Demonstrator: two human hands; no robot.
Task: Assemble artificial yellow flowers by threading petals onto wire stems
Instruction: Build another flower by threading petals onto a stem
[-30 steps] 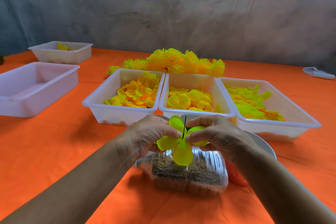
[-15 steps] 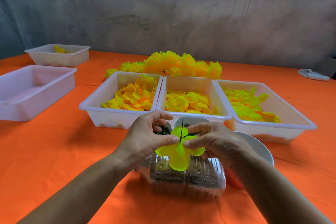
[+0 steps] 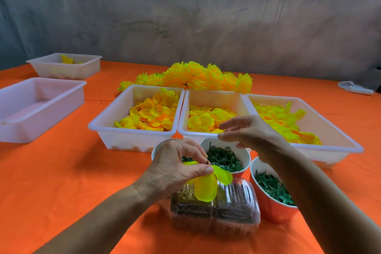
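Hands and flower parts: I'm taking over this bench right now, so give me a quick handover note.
Left hand pinches the wire stem, with a yellow-green petal layer threaded on it.
Right hand is open and holds nothing, above the middle petal tray.
Trays of yellow petals sit left, middle and right; cups hold green rings and green leaf pieces.
Done: a pile of finished flowers behind the trays.
Left: probably more petal layers on this stem.
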